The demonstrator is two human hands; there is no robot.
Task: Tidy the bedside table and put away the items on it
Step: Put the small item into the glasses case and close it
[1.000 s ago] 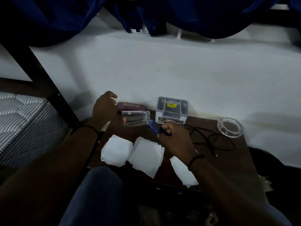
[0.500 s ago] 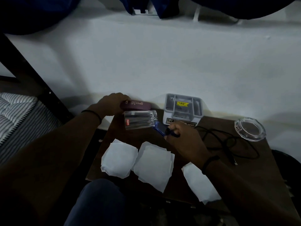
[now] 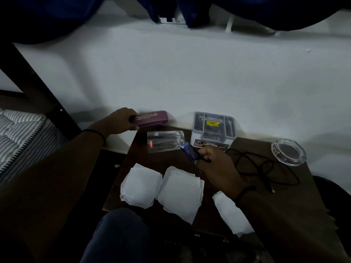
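We see a dim room with a plain white wall (image 3: 190,73) filling the middle of the view. At twelve o'clock dark blue fabric (image 3: 57,14) hangs down over it. At nine o'clock we find a striped mattress (image 3: 20,137) behind a dark slanting bed frame (image 3: 38,82). A dark wooden bedside table (image 3: 296,190) stands against the wall toward five o'clock

My right hand (image 3: 218,166) covers the near end of the blue pen (image 3: 189,151) and part of the third paper (image 3: 230,213), whose lower corner fades into the dark. My left hand (image 3: 118,121) hides one end of the purple case (image 3: 152,118). The small print on the organizer box (image 3: 213,130) is too fine to read, and my knee (image 3: 117,236) blocks the desk (image 3: 296,186) front edge.
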